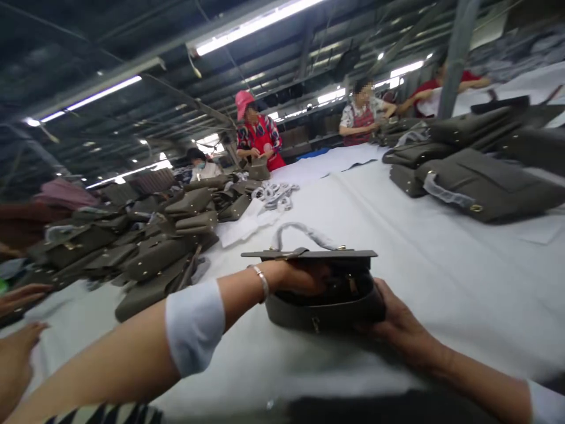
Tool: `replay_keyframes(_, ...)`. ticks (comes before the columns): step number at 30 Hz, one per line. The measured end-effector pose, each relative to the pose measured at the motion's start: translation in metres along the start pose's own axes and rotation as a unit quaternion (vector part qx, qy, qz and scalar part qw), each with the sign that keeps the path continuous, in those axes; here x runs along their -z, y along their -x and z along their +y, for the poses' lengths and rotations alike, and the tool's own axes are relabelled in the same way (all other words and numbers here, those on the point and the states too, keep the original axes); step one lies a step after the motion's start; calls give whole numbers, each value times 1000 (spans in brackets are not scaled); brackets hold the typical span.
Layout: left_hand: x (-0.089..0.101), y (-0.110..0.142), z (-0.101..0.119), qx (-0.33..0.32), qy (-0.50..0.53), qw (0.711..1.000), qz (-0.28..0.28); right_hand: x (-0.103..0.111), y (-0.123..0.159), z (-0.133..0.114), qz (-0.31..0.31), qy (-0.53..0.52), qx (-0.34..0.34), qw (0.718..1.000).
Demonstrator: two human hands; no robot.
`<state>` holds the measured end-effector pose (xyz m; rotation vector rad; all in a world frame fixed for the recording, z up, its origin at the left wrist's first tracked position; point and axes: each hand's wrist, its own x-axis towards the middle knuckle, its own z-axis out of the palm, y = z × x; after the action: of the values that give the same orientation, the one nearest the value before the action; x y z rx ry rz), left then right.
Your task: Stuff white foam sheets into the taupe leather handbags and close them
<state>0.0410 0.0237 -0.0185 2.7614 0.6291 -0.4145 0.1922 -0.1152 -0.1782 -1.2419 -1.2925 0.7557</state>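
Note:
A dark olive handbag point(324, 309) with its flap raised flat stands on the white table point(463, 277) in front of me. Its handle, wrapped in white paper point(304, 232), arches behind the flap. My left hand point(304, 277) reaches into the open top of the bag, fingers hidden inside. A bracelet sits on that wrist. My right hand point(397, 321) is wrapped round the bag's right end and holds it steady.
A heap of similar olive bags point(145, 247) lies at the left, another stack point(477, 171) at the right. White wrapping scraps point(276, 194) lie mid-table. Other people work at the far end; someone's hands point(17, 318) show at the left edge.

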Motion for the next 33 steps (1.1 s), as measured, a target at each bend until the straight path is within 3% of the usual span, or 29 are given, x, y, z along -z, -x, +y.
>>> replay_keyframes(6,3,32,-4,-20,25,992,125,-6,-5,0,-4,-86,-7,996)
replay_keyframes(11,-4,19,-10,-8,-84,987,135,-4,-3,-1,0,-69,-14,998)
replay_keyframes(14,2,10,-14,-29,-77,984,161,-3,-4,-5,12,-55,-32,998)
replay_keyframes(18,33,20,-10,-98,68,967,224,-4,-4,-9,7,-77,-30,997)
replay_keyframes(21,45,27,1,-136,175,960,173,-4,-3,-7,1,-91,-28,996)
replay_keyframes(23,40,24,10,-159,123,974,104,-4,-4,-6,2,-80,-27,996)
replay_keyframes(25,27,16,18,-174,16,981,89,-4,-5,-4,6,-60,-33,998)
replay_keyframes(29,4,-1,29,-188,-162,956,157,-3,-4,-1,7,-21,-34,999)
replay_keyframes(33,-10,-9,33,-208,-245,921,222,3,5,-3,40,39,48,997)
